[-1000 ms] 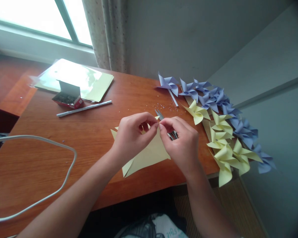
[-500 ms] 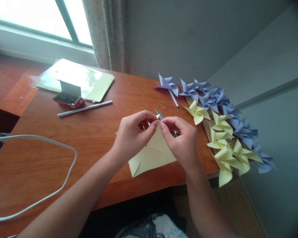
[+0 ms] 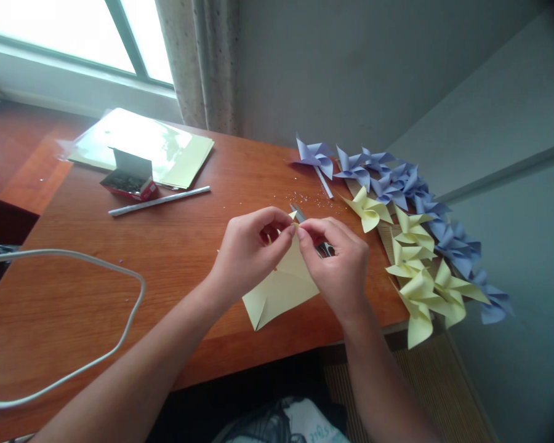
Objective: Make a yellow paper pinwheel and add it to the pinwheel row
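Observation:
A sheet of pale yellow paper (image 3: 284, 289) with creases is under my two hands at the desk's front. My left hand (image 3: 258, 246) pinches the paper's upper part between thumb and forefinger. Right beside it, my right hand (image 3: 335, 258) pinches at the same spot, fingertips almost touching the left ones. A small pointed tip of the paper shows above the fingers; exactly what lies between them is hidden. Scissors (image 3: 299, 212) lie behind the hands, their blades pointing away and their dark handles partly covered by the right hand.
Yellow pinwheels (image 3: 409, 258) and purple pinwheels (image 3: 390, 184) crowd the desk's right edge. Tiny scraps (image 3: 321, 202) are scattered behind the scissors. To the left are a small open box (image 3: 132, 178), a paper stick (image 3: 159, 201), a stack of sheets (image 3: 191, 163) and a white cable (image 3: 133, 307).
The yellow paper's near corner has shifted slightly to the right, and the sheet has turned a little. Both hands stay pinched at nearly the same place.

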`<state>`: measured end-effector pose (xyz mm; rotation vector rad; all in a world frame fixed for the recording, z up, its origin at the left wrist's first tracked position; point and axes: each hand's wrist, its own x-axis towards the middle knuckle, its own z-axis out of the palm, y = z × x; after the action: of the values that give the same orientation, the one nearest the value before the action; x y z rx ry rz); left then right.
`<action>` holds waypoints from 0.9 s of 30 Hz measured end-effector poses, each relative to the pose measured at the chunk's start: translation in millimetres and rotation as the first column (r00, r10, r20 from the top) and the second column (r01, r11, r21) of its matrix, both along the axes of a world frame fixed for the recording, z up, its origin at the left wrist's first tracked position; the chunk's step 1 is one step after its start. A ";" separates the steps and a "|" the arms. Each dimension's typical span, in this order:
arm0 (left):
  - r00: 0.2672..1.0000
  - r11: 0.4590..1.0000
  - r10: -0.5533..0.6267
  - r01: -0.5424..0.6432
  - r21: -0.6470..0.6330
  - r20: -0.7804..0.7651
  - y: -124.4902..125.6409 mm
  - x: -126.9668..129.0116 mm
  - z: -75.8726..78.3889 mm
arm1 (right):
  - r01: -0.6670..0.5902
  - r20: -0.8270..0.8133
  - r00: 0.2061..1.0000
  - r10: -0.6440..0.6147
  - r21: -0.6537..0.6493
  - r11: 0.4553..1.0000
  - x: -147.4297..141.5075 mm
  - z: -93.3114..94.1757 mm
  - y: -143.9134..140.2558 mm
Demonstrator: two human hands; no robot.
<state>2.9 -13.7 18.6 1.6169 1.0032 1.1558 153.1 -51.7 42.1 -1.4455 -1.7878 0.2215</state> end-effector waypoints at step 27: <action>0.989 0.977 0.142 -0.135 0.166 -0.034 -3.3 2.8 2.9 | 0.098 0.181 0.973 -0.142 0.233 0.968 -12.9 -12.5 -3.3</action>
<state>5.6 -17.0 21.5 1.7308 1.0885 1.3300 140.2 -55.0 29.6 -1.4473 -1.8068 -0.1863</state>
